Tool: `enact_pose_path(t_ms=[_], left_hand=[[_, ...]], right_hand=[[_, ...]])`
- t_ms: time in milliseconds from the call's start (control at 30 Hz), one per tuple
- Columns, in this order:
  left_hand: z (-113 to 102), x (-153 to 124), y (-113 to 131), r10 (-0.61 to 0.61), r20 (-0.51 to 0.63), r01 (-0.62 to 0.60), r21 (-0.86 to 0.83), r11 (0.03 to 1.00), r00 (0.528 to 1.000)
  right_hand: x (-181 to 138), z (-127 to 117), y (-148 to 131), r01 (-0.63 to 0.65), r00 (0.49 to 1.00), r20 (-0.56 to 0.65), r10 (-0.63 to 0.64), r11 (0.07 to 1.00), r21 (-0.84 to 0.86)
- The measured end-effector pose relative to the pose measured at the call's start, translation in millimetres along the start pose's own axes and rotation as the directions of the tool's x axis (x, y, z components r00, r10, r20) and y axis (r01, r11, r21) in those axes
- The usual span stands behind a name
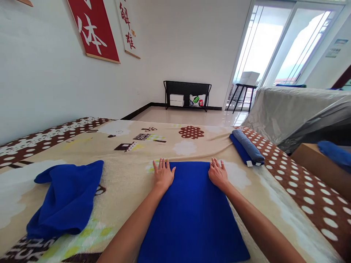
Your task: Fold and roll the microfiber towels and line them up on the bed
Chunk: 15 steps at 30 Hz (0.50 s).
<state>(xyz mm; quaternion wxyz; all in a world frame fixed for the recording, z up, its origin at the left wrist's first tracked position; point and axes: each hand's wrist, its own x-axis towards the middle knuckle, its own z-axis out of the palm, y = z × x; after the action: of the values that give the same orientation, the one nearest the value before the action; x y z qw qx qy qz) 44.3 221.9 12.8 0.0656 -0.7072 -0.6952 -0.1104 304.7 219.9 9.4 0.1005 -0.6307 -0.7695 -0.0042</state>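
A blue towel point(192, 212) lies spread flat on the patterned blanket point(131, 182) in front of me. My left hand point(163, 174) rests flat on the towel's far left corner, fingers stretched out. On the far right corner lies my right hand point(218, 174), also flat with fingers apart. Neither hand grips anything. A second blue towel point(67, 199) sits crumpled on the blanket to the left. Two rolled towels point(248, 148), one grey-blue on one dark blue, lie at the far right of the blanket.
The bed's right edge has a brown dotted border point(301, 190). A cardboard box point(320, 168) holding a blue cloth point(336, 153) stands beyond it, beside furniture under a grey cover point(296, 109). A black shelf point(188, 95) and a stool point(242, 95) stand at the far wall.
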Motion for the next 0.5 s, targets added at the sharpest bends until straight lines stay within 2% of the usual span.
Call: enact_pose_path(t_ms=[100,167,233,300,367,433,500], left_hand=[[-12.0,-29.9,30.1,0.238,0.005,-0.237,-0.021,0.971,0.971],[-18.1,-64.3,41.0,0.407,0.041,-0.405,-0.055,0.913,0.912],[-25.6,-104.5,37.3,0.540,0.062,-0.534,-0.090,0.841,0.839],[-36.3,-143.9,18.6,0.633,0.037,-0.627,-0.103,0.772,0.774],[-48.0,-178.0,-9.6,0.680,-0.013,-0.679,-0.072,0.730,0.733],[-57.3,-205.8,-39.5,0.689,-0.051,-0.690,-0.001,0.724,0.723],[-62.7,-227.6,-63.5,0.676,-0.074,-0.674,0.055,0.736,0.733]], right_hand=[[-24.0,-3.3,-45.4,0.164,0.987,-0.007,-0.164,0.986,0.027],[-57.1,-2.4,-71.1,0.278,0.960,0.023,-0.280,0.959,0.058],[-99.3,-3.2,-82.4,0.357,0.931,0.051,-0.362,0.930,0.087],[-141.8,-8.5,-76.4,0.445,0.891,0.052,-0.451,0.890,0.103],[-177.3,-17.8,-56.2,0.543,0.836,0.029,-0.549,0.833,0.105],[-203.0,-28.8,-28.8,0.639,0.767,-0.008,-0.642,0.762,0.103],[-220.1,-39.3,-2.7,0.704,0.709,-0.041,-0.705,0.703,0.101]])
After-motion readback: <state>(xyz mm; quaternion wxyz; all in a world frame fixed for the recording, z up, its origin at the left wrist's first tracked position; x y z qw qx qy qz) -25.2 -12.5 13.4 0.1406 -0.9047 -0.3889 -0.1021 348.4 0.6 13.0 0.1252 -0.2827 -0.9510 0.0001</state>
